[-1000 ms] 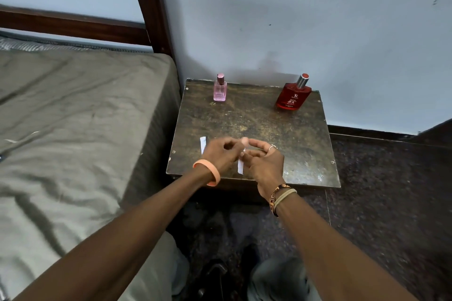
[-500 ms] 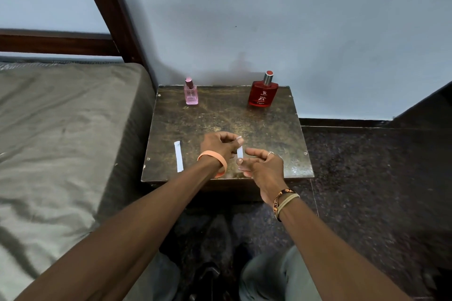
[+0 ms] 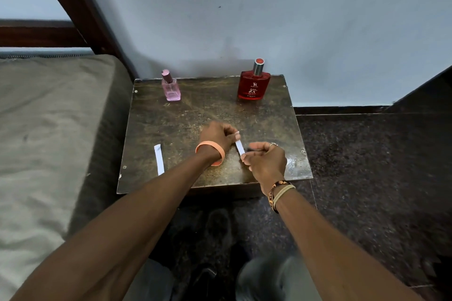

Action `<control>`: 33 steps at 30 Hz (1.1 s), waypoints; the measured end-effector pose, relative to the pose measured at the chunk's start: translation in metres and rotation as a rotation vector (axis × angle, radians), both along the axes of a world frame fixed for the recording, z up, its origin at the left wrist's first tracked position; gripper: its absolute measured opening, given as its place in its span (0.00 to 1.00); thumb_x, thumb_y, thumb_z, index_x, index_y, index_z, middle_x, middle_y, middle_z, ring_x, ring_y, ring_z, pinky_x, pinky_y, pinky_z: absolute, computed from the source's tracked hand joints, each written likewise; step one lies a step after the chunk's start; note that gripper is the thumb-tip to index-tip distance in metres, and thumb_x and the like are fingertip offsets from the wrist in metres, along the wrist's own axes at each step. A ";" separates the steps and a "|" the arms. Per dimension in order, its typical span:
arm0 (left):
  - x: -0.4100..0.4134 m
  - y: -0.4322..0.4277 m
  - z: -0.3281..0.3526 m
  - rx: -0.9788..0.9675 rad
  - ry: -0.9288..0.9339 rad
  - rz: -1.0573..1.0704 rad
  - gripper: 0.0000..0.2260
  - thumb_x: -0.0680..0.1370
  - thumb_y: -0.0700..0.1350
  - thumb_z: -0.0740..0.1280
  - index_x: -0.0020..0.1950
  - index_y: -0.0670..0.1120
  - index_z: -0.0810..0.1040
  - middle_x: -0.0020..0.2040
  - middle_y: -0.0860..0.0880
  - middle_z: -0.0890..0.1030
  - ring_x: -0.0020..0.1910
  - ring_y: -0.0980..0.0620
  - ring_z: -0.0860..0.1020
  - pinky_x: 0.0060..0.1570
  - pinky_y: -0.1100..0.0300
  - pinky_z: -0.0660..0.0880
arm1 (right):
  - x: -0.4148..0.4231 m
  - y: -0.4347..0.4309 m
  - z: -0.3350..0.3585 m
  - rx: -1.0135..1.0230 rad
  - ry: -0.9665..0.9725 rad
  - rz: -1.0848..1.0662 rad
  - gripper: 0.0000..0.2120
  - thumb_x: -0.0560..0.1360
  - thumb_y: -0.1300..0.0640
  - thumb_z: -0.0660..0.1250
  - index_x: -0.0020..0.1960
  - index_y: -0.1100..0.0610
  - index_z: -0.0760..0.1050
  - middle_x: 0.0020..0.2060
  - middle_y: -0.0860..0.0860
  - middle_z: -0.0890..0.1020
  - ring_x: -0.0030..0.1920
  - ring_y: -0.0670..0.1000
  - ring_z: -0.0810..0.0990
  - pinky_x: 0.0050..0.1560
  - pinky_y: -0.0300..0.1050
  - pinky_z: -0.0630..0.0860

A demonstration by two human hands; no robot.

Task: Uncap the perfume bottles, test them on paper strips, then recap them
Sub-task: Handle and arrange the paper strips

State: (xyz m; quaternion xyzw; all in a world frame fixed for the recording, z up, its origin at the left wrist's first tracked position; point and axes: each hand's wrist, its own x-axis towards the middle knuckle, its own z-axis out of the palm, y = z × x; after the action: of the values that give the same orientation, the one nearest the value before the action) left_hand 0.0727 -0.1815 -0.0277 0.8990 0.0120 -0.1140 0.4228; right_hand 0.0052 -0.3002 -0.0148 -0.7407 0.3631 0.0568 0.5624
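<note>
A small pink perfume bottle (image 3: 170, 87) with its cap on stands at the back left of the dark table (image 3: 186, 117). A larger red perfume bottle (image 3: 254, 83) with a silver and red cap stands at the back right. My left hand (image 3: 217, 135) and my right hand (image 3: 265, 161) pinch the two ends of a white paper strip (image 3: 240, 147) above the table's front half. A second paper strip (image 3: 159, 159) lies flat near the front left edge.
A bed with a grey-green cover (image 3: 49, 129) borders the table on the left, with a dark wooden post (image 3: 73, 5) behind it. A pale wall (image 3: 269, 7) rises right behind the bottles. Dark speckled floor (image 3: 367, 166) extends to the right.
My hands have drawn slightly apart, exposing more of the strip held between them. The camera has shifted, so the table and the second strip sit more centrally.
</note>
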 end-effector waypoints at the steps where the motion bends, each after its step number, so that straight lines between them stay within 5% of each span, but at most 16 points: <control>1: 0.001 -0.002 -0.002 0.027 -0.016 -0.005 0.03 0.73 0.46 0.73 0.44 0.47 0.85 0.36 0.52 0.82 0.32 0.61 0.75 0.32 0.68 0.68 | 0.002 0.000 -0.001 -0.012 0.008 0.003 0.13 0.64 0.66 0.78 0.41 0.52 0.79 0.32 0.48 0.85 0.38 0.48 0.86 0.49 0.53 0.83; 6: 0.007 -0.008 -0.011 0.124 -0.055 -0.012 0.03 0.71 0.48 0.74 0.43 0.51 0.84 0.36 0.54 0.82 0.36 0.54 0.80 0.41 0.56 0.79 | 0.011 -0.003 -0.003 -0.047 0.026 0.097 0.12 0.63 0.63 0.79 0.40 0.52 0.80 0.32 0.49 0.85 0.36 0.49 0.85 0.46 0.54 0.83; 13: 0.007 -0.006 -0.011 0.103 -0.091 0.070 0.12 0.70 0.49 0.74 0.45 0.53 0.72 0.37 0.56 0.76 0.38 0.55 0.77 0.39 0.58 0.74 | 0.015 0.003 -0.008 -0.165 0.006 0.200 0.10 0.64 0.57 0.81 0.36 0.49 0.80 0.35 0.47 0.85 0.38 0.50 0.85 0.47 0.53 0.83; 22: -0.001 0.001 -0.019 0.184 -0.140 -0.123 0.03 0.74 0.47 0.71 0.45 0.51 0.83 0.50 0.49 0.79 0.47 0.51 0.77 0.49 0.56 0.75 | 0.011 0.005 -0.007 -0.281 0.006 0.244 0.06 0.68 0.54 0.78 0.43 0.51 0.84 0.38 0.45 0.85 0.40 0.46 0.83 0.43 0.40 0.78; 33: -0.004 0.004 -0.013 0.148 -0.143 -0.109 0.04 0.73 0.47 0.72 0.46 0.49 0.83 0.49 0.48 0.76 0.43 0.54 0.74 0.47 0.61 0.72 | 0.011 0.005 -0.006 -0.251 -0.008 0.264 0.04 0.69 0.55 0.77 0.43 0.52 0.84 0.36 0.45 0.85 0.39 0.46 0.83 0.46 0.43 0.80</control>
State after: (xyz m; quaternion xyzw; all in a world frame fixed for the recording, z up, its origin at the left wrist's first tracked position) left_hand 0.0687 -0.1772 -0.0407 0.9328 -0.0589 -0.0712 0.3483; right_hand 0.0160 -0.2956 -0.0212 -0.8464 0.2648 0.0815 0.4548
